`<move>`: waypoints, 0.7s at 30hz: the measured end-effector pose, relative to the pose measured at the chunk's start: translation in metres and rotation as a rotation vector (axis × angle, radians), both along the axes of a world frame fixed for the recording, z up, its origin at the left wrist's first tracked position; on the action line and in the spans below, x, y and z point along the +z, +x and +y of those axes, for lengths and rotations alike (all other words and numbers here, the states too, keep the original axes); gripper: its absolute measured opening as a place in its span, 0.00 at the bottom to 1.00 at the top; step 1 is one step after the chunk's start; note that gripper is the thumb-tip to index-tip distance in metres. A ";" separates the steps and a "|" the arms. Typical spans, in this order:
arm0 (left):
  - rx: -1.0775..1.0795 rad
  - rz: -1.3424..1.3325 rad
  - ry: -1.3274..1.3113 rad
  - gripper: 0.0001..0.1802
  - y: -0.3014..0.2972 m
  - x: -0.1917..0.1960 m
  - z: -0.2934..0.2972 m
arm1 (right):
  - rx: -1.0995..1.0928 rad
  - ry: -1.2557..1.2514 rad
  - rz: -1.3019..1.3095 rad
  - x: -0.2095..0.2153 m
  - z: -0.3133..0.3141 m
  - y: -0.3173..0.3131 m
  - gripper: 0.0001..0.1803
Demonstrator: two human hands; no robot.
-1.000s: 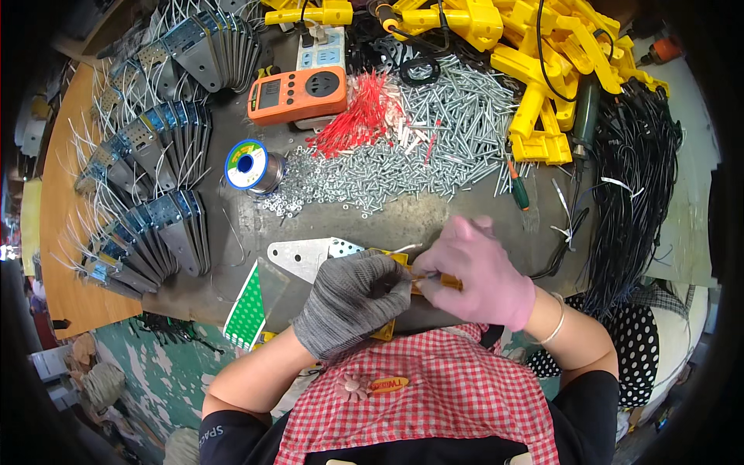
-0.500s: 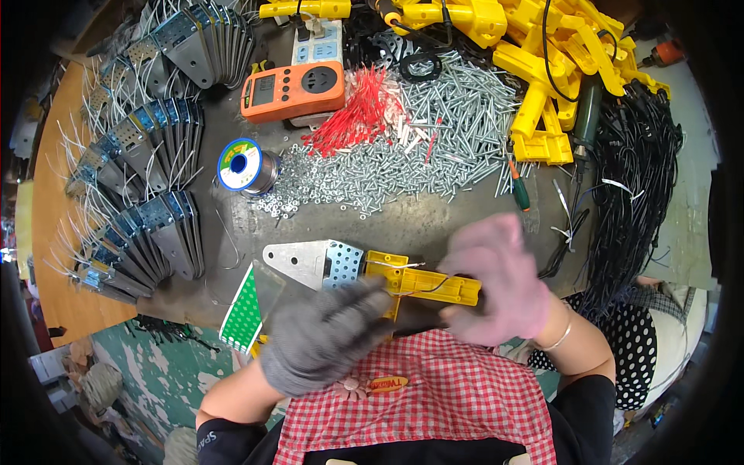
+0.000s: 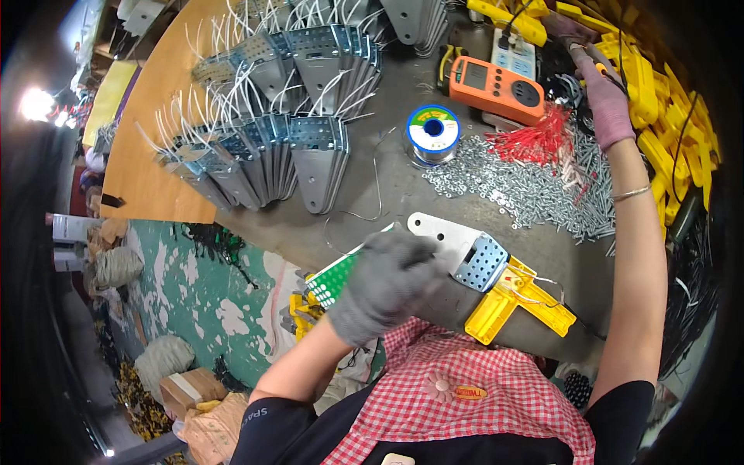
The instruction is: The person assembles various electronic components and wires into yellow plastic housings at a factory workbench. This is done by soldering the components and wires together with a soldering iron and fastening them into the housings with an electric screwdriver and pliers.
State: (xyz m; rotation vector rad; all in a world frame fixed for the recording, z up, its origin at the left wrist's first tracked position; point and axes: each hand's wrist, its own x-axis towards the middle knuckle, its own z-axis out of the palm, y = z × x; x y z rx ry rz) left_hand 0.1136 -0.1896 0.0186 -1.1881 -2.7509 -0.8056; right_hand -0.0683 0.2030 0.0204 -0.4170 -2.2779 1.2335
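Observation:
A silver metal plate (image 3: pixel 443 235) with a perforated blue-tinted end (image 3: pixel 482 263) lies on the bench, that end meeting a yellow plastic handle shell (image 3: pixel 518 301). White and dark wires run over the open shell. My left hand (image 3: pixel 391 287), in a grey glove, is beside the plate over a green-and-white dotted sheet (image 3: pixel 333 280); motion smears its fingers. Stretched far to the back right, my right hand (image 3: pixel 603 93) in a pink glove is by the power strip and yellow parts. A yellow-orange piece (image 3: pixel 601 69) shows against this glove; its fingertips are unclear.
A solder wire spool (image 3: pixel 432 133) and an orange meter (image 3: pixel 496 87) stand behind the plate. Screws (image 3: pixel 570 190), red sleeves (image 3: pixel 535 141) and a power strip (image 3: pixel 513 56) lie further right. Wired metal brackets (image 3: pixel 318 159) fill the left; yellow shells (image 3: pixel 682 147) are heaped right.
My right hand has left the yellow shell and reached to the far right. My left hand has moved off the shell toward the plate's left. The whole view has swung left.

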 end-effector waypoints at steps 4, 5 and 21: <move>0.360 0.037 -0.026 0.13 0.003 0.006 -0.053 | 0.174 0.562 0.019 0.004 0.009 0.016 0.18; 0.359 0.065 -0.142 0.13 0.004 -0.002 -0.067 | 0.179 0.561 0.018 0.011 0.003 0.029 0.18; -0.149 -0.240 0.316 0.08 0.002 0.015 0.119 | 0.000 0.178 0.193 0.022 -0.005 0.173 0.13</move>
